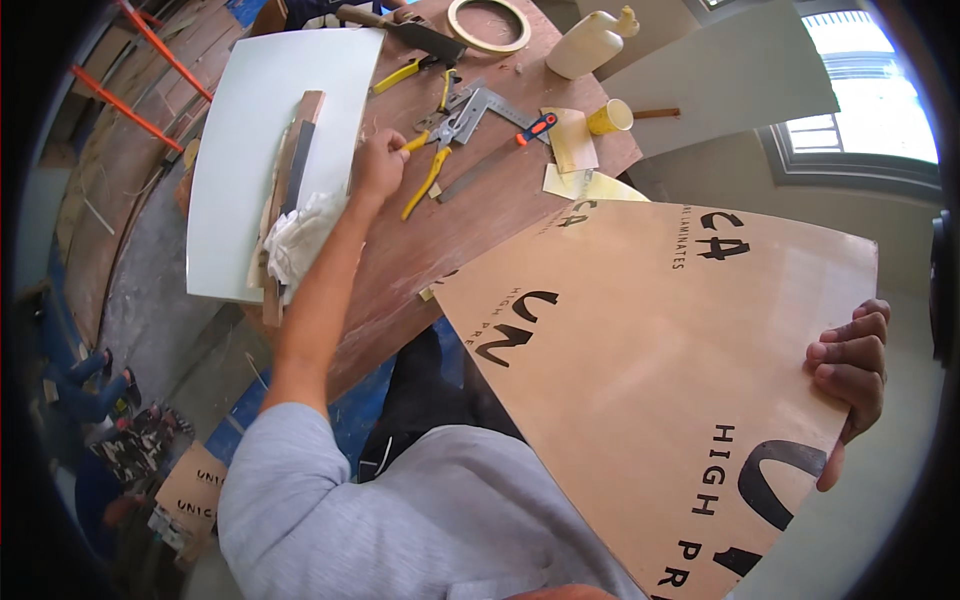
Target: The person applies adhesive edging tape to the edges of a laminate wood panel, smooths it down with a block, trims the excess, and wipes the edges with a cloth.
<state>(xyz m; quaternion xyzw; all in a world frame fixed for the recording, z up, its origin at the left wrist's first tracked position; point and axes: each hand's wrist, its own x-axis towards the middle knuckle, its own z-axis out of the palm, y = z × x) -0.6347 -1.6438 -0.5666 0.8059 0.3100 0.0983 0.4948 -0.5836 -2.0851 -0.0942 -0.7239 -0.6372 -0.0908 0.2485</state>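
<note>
My left hand (380,166) reaches across the wooden table and is closed around one yellow handle of a pair of pliers (438,152), whose other handle points toward me. A metal square (497,106) and a file with a red and blue handle (538,129) lie just right of the pliers. At the right, my right hand (853,362) grips the edge of a large brown laminate sheet (640,320) with dark printing. Its fingers curl over the near face, and the sheet slants in front of my body, covering part of the table.
Left on the table, a white panel (235,130) carries wood strips (308,110) and a crumpled white cloth (305,238). Beyond lie a broad-bladed tool (425,38), a tape roll (489,25), a white bottle (588,46) and a yellow cup (608,118). People are partly visible behind and lower left.
</note>
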